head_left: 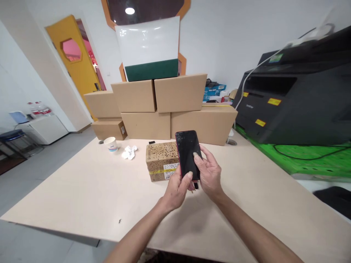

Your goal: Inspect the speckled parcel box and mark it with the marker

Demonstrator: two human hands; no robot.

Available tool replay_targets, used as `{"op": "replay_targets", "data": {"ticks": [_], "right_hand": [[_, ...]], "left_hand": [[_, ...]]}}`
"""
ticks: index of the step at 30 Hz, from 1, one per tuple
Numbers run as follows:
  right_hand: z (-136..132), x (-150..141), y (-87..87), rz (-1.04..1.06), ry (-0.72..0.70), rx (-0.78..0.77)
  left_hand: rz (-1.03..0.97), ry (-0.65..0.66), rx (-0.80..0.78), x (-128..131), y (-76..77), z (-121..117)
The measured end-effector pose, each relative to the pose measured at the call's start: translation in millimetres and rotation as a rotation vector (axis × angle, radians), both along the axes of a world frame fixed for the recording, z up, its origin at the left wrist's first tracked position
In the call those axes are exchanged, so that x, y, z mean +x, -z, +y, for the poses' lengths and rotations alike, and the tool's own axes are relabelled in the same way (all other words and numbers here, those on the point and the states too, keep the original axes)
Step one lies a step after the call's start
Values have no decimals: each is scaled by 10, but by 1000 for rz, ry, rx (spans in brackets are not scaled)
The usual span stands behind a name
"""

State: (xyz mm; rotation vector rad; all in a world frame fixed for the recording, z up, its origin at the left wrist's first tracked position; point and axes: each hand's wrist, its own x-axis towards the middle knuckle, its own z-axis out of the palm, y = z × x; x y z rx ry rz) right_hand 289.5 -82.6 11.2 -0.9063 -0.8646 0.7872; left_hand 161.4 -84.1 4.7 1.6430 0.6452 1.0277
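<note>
A black smartphone [187, 149] with a dark screen and a reddish edge is held up above the table. My left hand [177, 188] grips its lower left side, with the thumb across the bottom of the screen. On the right side, my right hand [210, 171] wraps round the phone, its thumb lying on the glass. The fingers behind the phone are mostly hidden. Just behind and to the left of it stands a small cardboard box [159, 155] with dark speckles, yellow tape and a white label, partly covered by the phone and my left hand.
Brown cartons [145, 126] are stacked along the table's [82, 193] far edge, a dark green box [152, 70] on top. A paper cup [110, 143] and crumpled tissue [129, 152] sit at the left. A black printer [296, 98] stands right, on a green surface.
</note>
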Motion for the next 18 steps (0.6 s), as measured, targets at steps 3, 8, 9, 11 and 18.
{"op": "replay_targets", "data": {"ticks": [3,8,9,11,18], "right_hand": [[-3,-80,1,-7,23,-5],[32,-106,-21,-36,104,44],[39,-107,-23,-38,111,47],[56,-107,-21,-42,121,52],[144,-100,78,-103,86,49]], "left_hand": [[-127,23,-122,24,52,28],[-195,35,-141,42,91,74],[-197,40,-145,42,94,83],[-191,50,-162,36,102,104],[-174,75,-209,-23,154,177]]}}
